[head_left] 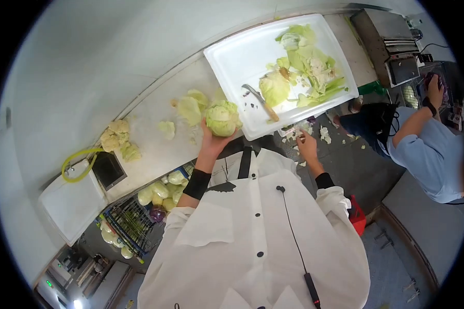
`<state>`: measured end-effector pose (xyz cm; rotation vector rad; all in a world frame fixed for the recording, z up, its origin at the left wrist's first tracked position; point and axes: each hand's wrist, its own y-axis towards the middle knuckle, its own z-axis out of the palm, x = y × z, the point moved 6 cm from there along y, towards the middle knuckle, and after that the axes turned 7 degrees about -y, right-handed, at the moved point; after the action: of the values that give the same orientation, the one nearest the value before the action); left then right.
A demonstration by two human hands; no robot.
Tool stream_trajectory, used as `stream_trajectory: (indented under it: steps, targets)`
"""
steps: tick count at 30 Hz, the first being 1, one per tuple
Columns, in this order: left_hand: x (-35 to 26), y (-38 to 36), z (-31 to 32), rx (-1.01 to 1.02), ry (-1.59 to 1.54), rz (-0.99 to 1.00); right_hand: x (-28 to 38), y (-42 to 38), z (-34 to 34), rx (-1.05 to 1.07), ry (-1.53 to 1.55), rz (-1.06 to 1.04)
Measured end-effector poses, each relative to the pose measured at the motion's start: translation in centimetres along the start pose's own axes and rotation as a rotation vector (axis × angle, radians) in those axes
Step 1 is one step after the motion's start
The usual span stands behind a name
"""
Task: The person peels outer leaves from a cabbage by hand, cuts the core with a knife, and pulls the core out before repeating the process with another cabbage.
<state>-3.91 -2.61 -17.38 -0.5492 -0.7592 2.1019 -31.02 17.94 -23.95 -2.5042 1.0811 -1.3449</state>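
Note:
My left hand (212, 143) cups a pale green cabbage (223, 118) from below, at the front edge of the counter beside the white tray. My right hand (308, 146) is just off the tray's near edge, its fingers drawn together. Whatever may be between them is too small to make out. Inside the white tray (232, 54) lie a knife (261, 103) with a wooden handle, a trimmed cabbage (275, 88) and a heap of loose leaves (314, 64). More peeled leaves (189, 109) rest on the counter left of the tray.
Cauliflower pieces (116, 135) sit on the counter (149, 116) near a sink with a yellow hose (69, 167). Below stands a cart (131, 224) by wrapped vegetables (160, 193). Scraps litter the floor at right. Another person (423, 154) holds a purple vegetable by a basket.

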Motion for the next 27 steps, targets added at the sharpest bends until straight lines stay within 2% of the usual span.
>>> stream_trajectory:
  steps: [2, 3, 5, 7, 9, 11, 14, 16, 18, 20, 22, 23, 25, 27]
  targets:
    - [0.2, 0.3, -0.5, -0.013, 0.021, 0.002, 0.4, -0.3, -2.0, -0.288, -0.416, -0.116]
    - [0.1, 0.3, -1.0, -0.032, 0.033, -0.003, 0.1, 0.2, -1.8, -0.29, -0.408, -0.103]
    - [0.3, 0.7, -1.8, -0.046, 0.06, -0.021, 3.4, 2.1, -2.6, -0.445, -0.284, -0.342]
    - [0.1, 0.7, -2.9, -0.11, 0.304, 0.079, 5.1, 4.3, -0.3, -0.177, 0.073, -0.094]
    - [0.6, 1.1, -3.5, -0.122, 0.36, 0.129, 8.3, 5.2, 2.0, -0.185, -0.086, -0.24]
    - [1.1, 1.5, -4.2, -0.131, 0.404, 0.18, 10.1, 6.7, 4.3, -0.038, -0.371, -0.195]
    - [1.4, 2.6, -5.5, -0.151, 0.429, 0.223, 9.6, 8.4, 6.6, 0.052, -0.518, -0.24]
    - [0.9, 2.1, -6.4, -0.067, 0.447, 0.31, 9.4, 8.9, 7.0, 0.007, -0.542, -0.324]
    - [0.8, 2.5, -8.1, -0.067, 0.402, 0.323, 8.8, 9.7, 7.2, 0.113, -0.383, -0.097]
    - [0.4, 2.6, -8.2, -0.05, 0.364, 0.351, 9.9, 9.0, 6.9, 0.119, -0.39, -0.159]
    - [0.5, 2.6, -7.9, -0.08, 0.347, 0.394, 9.9, 6.5, 9.4, 0.581, 0.67, 0.227]
    - [0.4, 2.6, -7.5, -0.055, 0.353, 0.395, 11.3, 5.2, 9.4, 0.59, 0.668, 0.221]
    - [0.4, 1.7, -5.8, -0.059, 0.423, 0.431, 14.5, 2.5, 10.2, 0.686, 1.024, 0.276]
    - [0.0, 0.4, -4.6, -0.072, 0.501, 0.46, 15.9, 1.5, 10.9, 0.64, 1.039, 0.296]
